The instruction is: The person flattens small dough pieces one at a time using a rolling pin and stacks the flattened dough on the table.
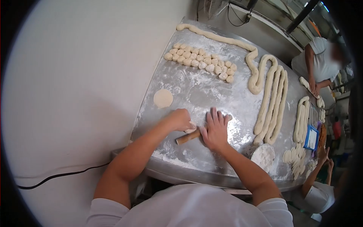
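My left hand (180,119) is closed on the edge of a small piece of dough (191,128) on the floured metal table. Beside it, my right hand (216,131) lies palm down with fingers stretched out over one end of a short wooden rolling pin (187,137). The pin's other end points toward the table's near left side. Part of the dough and part of the pin are hidden under my hands. A flat round dough wrapper (163,98) lies a little beyond my left hand.
Beyond my hands sit rows of small dough balls (203,65). A long dough rope (272,102) winds along the back and right. A bowl of flour (263,157) stands near the front edge. Two other people work at the right, one pressing dough (305,83). A wall borders the left.
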Demonstrator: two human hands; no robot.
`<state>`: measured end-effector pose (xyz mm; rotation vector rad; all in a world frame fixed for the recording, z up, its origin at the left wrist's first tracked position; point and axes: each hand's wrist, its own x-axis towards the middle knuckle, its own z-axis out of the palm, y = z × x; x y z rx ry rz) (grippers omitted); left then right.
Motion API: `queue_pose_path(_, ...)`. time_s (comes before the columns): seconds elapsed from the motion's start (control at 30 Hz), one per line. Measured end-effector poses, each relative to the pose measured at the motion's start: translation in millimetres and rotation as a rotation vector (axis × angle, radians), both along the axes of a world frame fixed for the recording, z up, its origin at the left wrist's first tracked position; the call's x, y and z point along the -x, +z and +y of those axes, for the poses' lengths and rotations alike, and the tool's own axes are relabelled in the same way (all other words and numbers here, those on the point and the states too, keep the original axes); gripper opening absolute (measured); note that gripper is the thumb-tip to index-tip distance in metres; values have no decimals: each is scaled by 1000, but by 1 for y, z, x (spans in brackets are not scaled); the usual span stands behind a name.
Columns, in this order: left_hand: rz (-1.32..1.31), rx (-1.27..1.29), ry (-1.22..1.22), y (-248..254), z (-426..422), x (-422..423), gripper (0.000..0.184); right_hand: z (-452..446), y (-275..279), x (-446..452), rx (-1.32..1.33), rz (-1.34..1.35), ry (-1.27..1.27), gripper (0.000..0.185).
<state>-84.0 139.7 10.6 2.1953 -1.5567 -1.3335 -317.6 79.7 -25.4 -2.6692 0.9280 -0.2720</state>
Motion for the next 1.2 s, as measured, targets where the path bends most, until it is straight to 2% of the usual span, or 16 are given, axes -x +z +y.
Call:
queue_pose_path(0.03,-38,-39,-39,2,-2,0,35,-8,-1,-17,29,80,-16,75)
queue_pose_path(0.23,-222,172,84,-36,-4,-12,36,-57,-2,-120,20,100,-93,76)
queue_pose_path(0.33,-144,297,68,-46,-5,-20,41,-65,-11,-134,-27,-81,-48,73)
queue_pose_path(0.43,40,192,100,-29,-11,-21,34,-38,-6,-68,-76,-108,-19,66)
queue_pose_path(0.5,311,37,253,-16,-8,-16,27,-9,-6,1,66,32,61,59)
queue_pose_path(0.53,448,-42,334,-14,-6,-16,24,0,-10,32,70,-33,94,52)
queue_pose_path(0.57,476,-79,279,-24,-5,-18,15,6,-5,50,80,-6,106,53)
queue_pose_path(0.67,323,-112,87,-22,-8,-21,20,-1,0,44,38,32,62,56)
queue_pose_path(0.77,141,-195,16,-8,-15,-17,29,-29,-4,-29,58,160,-37,69)
queue_pose_path(0.87,-218,106,4,-26,-11,-15,38,-60,-1,-102,37,136,-140,73)
queue_pose_path(0.93,-226,170,39,-21,-11,-17,40,-77,-10,-131,54,62,-190,75)
queue_pose_path(1.03,-150,248,100,-27,-10,-19,47,-78,-13,-123,-128,-138,-157,70)
queue_pose_path(1.07,-109,270,124,-36,-12,-23,51,-70,-12,-105,-79,-150,-116,67)
queue_pose_path(1.2,173,114,220,-47,-14,-30,40,-6,-9,23,30,0,22,56)
